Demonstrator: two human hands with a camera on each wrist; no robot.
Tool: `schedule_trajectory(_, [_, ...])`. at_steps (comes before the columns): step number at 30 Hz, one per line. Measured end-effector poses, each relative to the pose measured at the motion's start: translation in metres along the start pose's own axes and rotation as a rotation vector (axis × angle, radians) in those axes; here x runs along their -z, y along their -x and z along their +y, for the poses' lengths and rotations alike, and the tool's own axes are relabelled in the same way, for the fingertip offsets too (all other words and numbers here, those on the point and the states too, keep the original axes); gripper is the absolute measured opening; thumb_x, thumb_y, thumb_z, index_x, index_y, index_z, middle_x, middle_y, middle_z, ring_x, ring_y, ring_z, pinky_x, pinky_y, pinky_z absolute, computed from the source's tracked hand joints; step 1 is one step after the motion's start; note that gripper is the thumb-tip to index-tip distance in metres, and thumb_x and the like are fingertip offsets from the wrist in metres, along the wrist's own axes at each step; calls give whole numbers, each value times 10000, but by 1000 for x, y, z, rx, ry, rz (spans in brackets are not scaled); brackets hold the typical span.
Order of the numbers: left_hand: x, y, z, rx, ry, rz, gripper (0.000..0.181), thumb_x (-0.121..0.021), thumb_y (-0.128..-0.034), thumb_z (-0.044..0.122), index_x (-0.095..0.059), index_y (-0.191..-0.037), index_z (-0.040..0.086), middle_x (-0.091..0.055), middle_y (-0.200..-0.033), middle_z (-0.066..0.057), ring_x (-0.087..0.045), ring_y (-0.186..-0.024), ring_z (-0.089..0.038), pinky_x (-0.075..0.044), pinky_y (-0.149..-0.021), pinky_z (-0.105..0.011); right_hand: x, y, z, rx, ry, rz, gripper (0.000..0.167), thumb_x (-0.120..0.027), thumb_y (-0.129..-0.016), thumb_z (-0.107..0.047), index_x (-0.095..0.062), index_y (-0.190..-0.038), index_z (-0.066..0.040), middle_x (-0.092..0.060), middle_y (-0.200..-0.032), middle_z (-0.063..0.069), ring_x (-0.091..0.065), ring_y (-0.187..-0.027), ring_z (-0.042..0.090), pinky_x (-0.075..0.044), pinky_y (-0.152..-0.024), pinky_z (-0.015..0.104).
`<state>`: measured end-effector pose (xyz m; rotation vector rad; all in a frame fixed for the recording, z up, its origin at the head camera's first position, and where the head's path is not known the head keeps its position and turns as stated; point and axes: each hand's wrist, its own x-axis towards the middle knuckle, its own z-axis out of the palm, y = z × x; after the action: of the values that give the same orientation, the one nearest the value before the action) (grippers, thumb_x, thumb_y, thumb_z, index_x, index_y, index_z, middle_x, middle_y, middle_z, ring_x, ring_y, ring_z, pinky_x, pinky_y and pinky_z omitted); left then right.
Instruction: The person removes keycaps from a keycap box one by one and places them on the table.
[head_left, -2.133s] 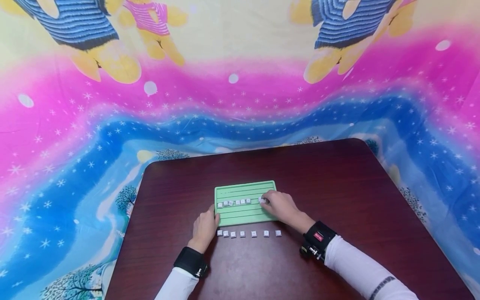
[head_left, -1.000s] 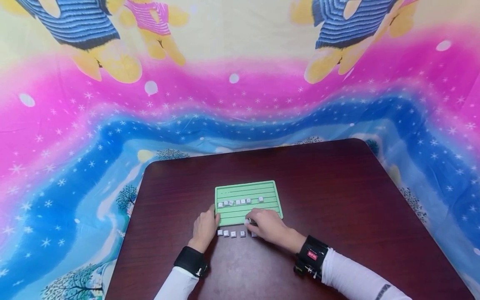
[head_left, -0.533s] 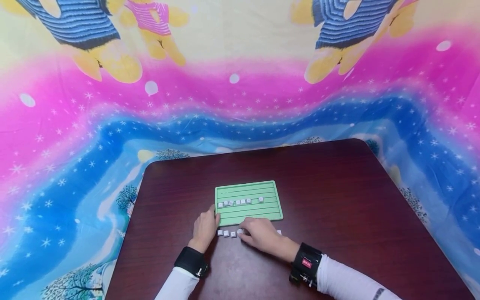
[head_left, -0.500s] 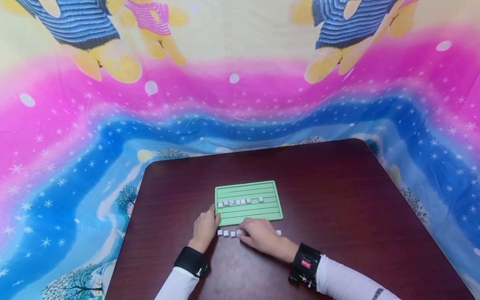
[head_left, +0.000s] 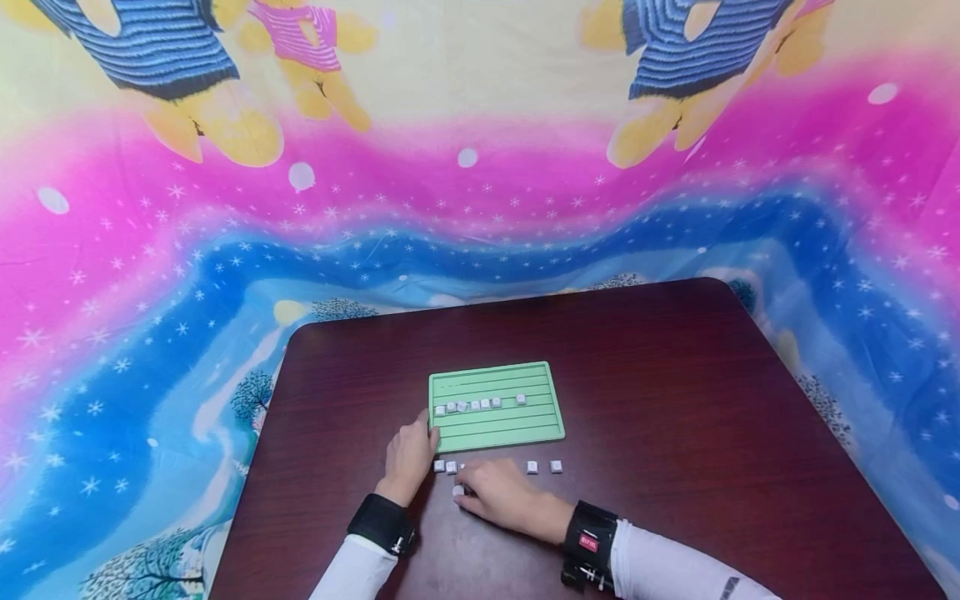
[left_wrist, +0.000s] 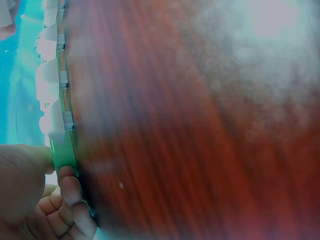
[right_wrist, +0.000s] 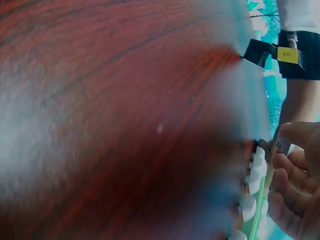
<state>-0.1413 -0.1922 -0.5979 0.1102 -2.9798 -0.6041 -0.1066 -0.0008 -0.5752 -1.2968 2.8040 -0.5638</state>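
Note:
My left hand grips the left edge of a green grooved board; in the left wrist view its fingers curl at the board's edge. Across the board's middle runs a row of small white keycaps, with one keycap apart at the right. My right hand pinches a white keycap between thumb and fingertips, just in front of the table row. In the right wrist view that keycap is partly covered by the fingers. Letters on the keycaps are too small to read.
Loose white keycaps lie in a row in front of the board: two at the left and two at the right. My right hand covers the row's middle. The dark brown table backs onto a patterned cloth.
My right hand has moved from the board's right side down to the table row, then left and nearer, now with a keycap pinched. The single keycap stays on the board. My left hand stays put.

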Motion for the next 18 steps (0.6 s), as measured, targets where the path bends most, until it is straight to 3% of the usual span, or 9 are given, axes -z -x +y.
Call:
schedule_trajectory(6, [-1, 0, 0, 0, -1, 9, 337, -639, -968, 211, -651, -1251, 27, -730, -813, -217, -681, -621, -328, -465, -504, -430, -10, -5, -6, 40, 17, 20, 110, -718, -914, -337, -712, -891, -230, -663, -799, -140, -616, -694, 16, -452, -583, 209])
schedule_trajectory(18, [0, 0, 0, -4, -6, 5, 386, -635, -980, 220, -638, -1303, 7, -726, -804, -223, -650, -567, -304, -460, -482, -407, -27, -8, -13, -11, 72, -31, 127, -725, -896, -361, -745, -970, -260, -709, -873, -148, -683, -782, 28, -490, -601, 251])
